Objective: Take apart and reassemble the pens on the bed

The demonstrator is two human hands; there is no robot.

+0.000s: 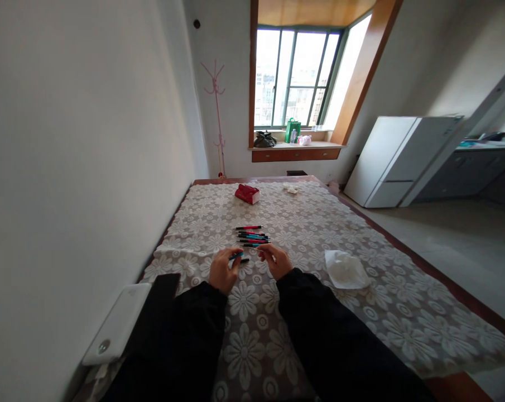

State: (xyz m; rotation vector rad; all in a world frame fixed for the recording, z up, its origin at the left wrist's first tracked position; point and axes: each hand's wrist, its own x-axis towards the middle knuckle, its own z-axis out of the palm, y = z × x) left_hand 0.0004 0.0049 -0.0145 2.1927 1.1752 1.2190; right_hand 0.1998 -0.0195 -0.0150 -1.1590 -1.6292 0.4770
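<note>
My left hand (224,271) is closed around a short blue pen barrel (236,255), held just above the lace-patterned tablecloth (243,357). Facing it, my right hand (277,261) pinches a thin, pale stick (253,249), perhaps a pen refill, which points toward the barrel; the two look apart. A small black pen part (244,261) lies on the cloth beside my left fingertips. Just beyond both hands, several pens (252,237) in red, blue and black lie side by side. One red and black pen (249,227) rests a little farther off.
A crumpled white plastic bag (345,269) lies to the right. Farther back are a red tissue pack (247,194) and a small white scrap (291,190). At the near left, a white device (117,324) sits beside a black slab (163,296), close to the wall (76,167).
</note>
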